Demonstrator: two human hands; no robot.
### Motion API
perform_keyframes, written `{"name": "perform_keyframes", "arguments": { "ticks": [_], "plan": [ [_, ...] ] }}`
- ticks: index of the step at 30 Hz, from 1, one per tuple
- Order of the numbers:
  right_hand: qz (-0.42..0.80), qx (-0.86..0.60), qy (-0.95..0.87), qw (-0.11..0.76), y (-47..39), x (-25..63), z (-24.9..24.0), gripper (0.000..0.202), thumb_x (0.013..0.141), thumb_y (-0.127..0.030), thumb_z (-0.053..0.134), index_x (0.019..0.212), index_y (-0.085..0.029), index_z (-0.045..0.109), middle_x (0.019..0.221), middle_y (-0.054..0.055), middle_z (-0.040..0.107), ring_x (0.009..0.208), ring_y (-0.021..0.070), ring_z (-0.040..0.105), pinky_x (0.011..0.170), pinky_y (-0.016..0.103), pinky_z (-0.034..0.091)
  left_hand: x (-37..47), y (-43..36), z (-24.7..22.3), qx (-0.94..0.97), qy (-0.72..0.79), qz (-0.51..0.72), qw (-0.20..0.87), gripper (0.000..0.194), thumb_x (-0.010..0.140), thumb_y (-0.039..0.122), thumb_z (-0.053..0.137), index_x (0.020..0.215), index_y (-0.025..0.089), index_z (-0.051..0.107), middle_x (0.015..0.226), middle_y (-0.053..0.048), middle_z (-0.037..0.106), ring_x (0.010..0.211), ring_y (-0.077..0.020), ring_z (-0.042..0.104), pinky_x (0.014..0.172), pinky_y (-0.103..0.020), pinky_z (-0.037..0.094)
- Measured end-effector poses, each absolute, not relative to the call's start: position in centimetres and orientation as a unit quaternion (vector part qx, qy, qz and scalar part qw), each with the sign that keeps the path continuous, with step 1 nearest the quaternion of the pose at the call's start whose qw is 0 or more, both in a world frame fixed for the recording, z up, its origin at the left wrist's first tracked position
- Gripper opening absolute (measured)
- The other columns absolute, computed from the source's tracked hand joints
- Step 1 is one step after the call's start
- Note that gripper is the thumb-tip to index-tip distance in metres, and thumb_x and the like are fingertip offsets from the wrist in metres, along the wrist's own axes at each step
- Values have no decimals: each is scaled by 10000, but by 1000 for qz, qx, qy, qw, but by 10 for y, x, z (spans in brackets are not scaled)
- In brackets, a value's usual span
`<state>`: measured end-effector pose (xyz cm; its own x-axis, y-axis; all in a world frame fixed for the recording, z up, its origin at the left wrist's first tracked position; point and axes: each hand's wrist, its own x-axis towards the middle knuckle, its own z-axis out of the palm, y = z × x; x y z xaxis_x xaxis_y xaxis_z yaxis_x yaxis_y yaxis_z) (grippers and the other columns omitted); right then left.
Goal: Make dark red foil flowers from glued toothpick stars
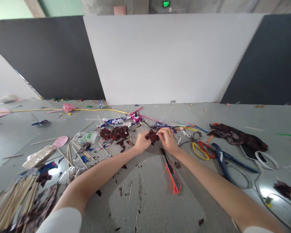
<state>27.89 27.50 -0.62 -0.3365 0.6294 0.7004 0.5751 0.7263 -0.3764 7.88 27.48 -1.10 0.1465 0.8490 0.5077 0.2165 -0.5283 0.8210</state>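
Out in front of me, my left hand (143, 141) is closed on the left side of a crumpled dark red and black fabric piece (152, 136). Close by on the right, my right hand (168, 140) has its fingers pinched together around a small white piece (157, 133) at the fabric's edge. What exactly that white piece is, I cannot tell. To the left of my hands lie gathered fabric pieces (120, 132) of the same dark red pattern. A box cutter (171, 173) with an orange edge rests on the floor below my right hand.
Red and yellow scissors (203, 150) and a dark blue-handled cutter (224, 158) lie right, near dark patterned cloth (240, 136). A pink power strip (135, 117) with a yellow cord sits beyond my hands. Wooden sticks (21, 200) are heaped at left. Panels stand behind.
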Motion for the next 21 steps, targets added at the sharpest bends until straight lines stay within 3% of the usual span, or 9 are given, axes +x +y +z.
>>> {"name": "perform_keyframes", "arguments": {
  "ticks": [6,21],
  "plan": [
    [32,-364,-822,437,274,279,-6,163,1112,-322,454,1196,-268,583,1153,89,652,1077,262,620,984,460,426,78,276,-13,691,394,533,288,130,737,160,606,648,183,515,617,35,487,603,-109,409,581,-240,278],
    [42,-359,-825,435,276,279,-6,152,1118,-326,451,1170,-268,582,1129,82,665,1094,256,625,984,456,412,78,281,-20,699,393,528,280,146,755,166,612,668,187,496,640,30,487,626,-112,420,594,-236,291]
  ]
}}
